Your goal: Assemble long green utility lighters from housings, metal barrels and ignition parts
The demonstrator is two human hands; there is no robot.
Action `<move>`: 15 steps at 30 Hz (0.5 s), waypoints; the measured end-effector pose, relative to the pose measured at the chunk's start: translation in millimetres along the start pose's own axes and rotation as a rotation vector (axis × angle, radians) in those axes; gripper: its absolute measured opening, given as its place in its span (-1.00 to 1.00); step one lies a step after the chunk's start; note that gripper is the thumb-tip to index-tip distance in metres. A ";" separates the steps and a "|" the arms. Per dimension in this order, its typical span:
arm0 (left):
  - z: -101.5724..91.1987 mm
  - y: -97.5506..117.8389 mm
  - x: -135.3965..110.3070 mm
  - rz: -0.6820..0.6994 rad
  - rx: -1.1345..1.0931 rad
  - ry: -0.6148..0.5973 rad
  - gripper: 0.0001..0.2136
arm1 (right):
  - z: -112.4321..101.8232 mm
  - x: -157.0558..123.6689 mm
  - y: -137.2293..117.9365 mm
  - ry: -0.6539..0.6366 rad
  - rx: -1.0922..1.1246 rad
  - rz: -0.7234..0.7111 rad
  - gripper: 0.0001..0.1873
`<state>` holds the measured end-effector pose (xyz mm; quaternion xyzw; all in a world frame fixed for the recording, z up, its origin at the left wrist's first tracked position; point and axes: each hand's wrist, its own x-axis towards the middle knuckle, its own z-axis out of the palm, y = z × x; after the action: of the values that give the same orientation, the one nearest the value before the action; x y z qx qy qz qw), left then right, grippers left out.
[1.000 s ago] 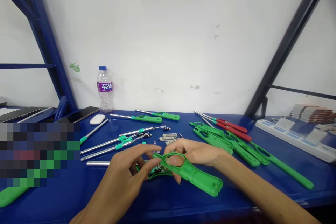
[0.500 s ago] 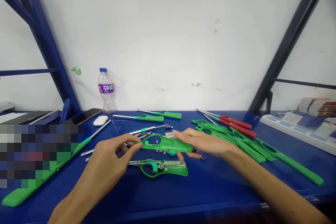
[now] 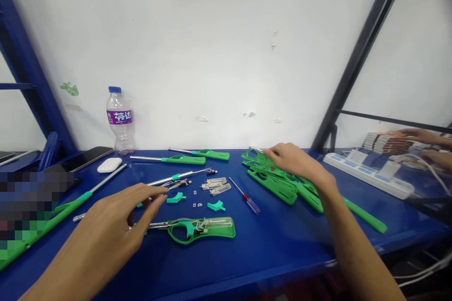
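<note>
While the right hand (image 3: 294, 162) lies with curved fingers on the pile of green shells (image 3: 275, 186), I cannot tell if it grips one. The left hand (image 3: 113, 218) hovers open just left of the opened lighter (image 3: 203, 229) on the tabletop (image 3: 282, 244). A small screwdriver (image 3: 247, 197) lies between them. Better, I think, to lift only the top shell, so the pile does not slide.

The bottle (image 3: 120, 122) carries a purple label (image 3: 119, 116) with two white Chinese characters, 芬达. Far right of the bottle, the stacked boxes (image 3: 383, 141) show print too blurred to read. No other writing near the bottle on the desk (image 3: 282, 240) is legible.
</note>
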<state>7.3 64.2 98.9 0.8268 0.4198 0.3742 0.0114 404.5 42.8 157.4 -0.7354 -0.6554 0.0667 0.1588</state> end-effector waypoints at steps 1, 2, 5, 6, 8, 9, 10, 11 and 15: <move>-1.6 -0.5 -0.2 0.002 0.012 -0.001 -0.55 | -1.6 3.3 9.4 -0.031 -0.039 0.036 -0.54; -3.7 -0.5 -0.3 -0.004 0.027 -0.003 -0.55 | -1.8 6.2 16.6 -0.073 -0.066 0.057 -0.59; -11.7 1.9 0.9 -0.032 0.070 0.001 -0.55 | 1.5 11.0 26.5 -0.193 -0.112 0.082 -0.68; -14.5 2.9 1.7 -0.034 0.083 0.002 -0.56 | 2.6 11.5 27.2 -0.215 -0.128 0.091 -0.69; -19.5 4.0 3.4 -0.019 0.104 0.008 -0.57 | 4.4 11.2 27.2 -0.238 -0.162 0.116 -0.69; -21.2 4.0 4.1 -0.007 0.110 0.005 -0.57 | 5.4 11.0 26.7 -0.249 -0.178 0.129 -0.68; -22.4 3.6 4.6 0.002 0.114 0.003 -0.58 | 6.9 10.8 26.0 -0.265 -0.190 0.139 -0.68; -22.9 3.0 4.7 0.007 0.117 0.002 -0.58 | 9.1 10.8 24.9 -0.284 -0.197 0.145 -0.68; -21.3 0.2 2.9 0.010 0.132 0.006 -0.57 | 22.4 12.8 17.0 -0.339 -0.178 0.146 -0.68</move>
<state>-4.9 59.9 116.0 0.8267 0.4396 0.3480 -0.0462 415.4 57.2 132.2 -0.7703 -0.6210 0.1428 -0.0245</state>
